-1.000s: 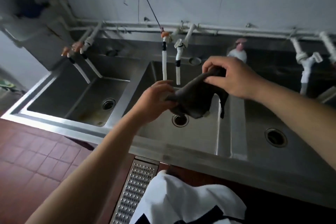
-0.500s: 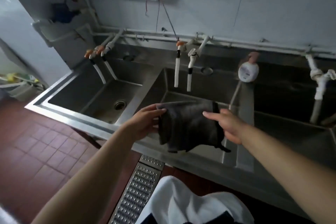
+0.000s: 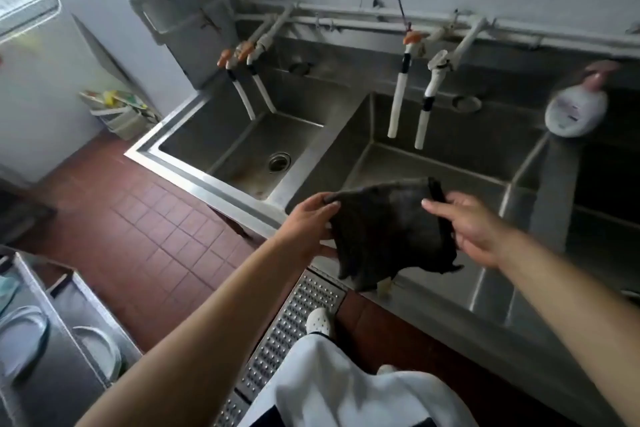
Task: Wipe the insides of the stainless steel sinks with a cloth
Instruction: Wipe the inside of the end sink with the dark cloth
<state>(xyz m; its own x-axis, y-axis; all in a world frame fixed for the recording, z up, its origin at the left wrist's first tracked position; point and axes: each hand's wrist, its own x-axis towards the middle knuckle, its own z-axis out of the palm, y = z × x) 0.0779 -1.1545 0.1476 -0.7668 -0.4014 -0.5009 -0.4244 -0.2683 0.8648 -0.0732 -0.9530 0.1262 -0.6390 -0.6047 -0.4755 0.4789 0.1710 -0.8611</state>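
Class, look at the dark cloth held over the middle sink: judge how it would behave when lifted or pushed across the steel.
The cloth is probably floppy: it sags between the left hand and right hand, its lower edge hanging in uneven folds. It seems light, since fingertip holds carry it. Pushed along the sink, it would likely bunch up rather than slide flat.

The cloth (image 3: 388, 232) is dark charcoal, nearly black. The sinks (image 3: 242, 149) are dull grey steel. The floor (image 3: 145, 229) is a grid of brick-red square tiles. The drain grate (image 3: 287, 329) is silver, dotted with rows of holes. The hoses (image 3: 394, 107) are white with black bands and orange tops. The bottle (image 3: 575, 107) is white with a pink cap.
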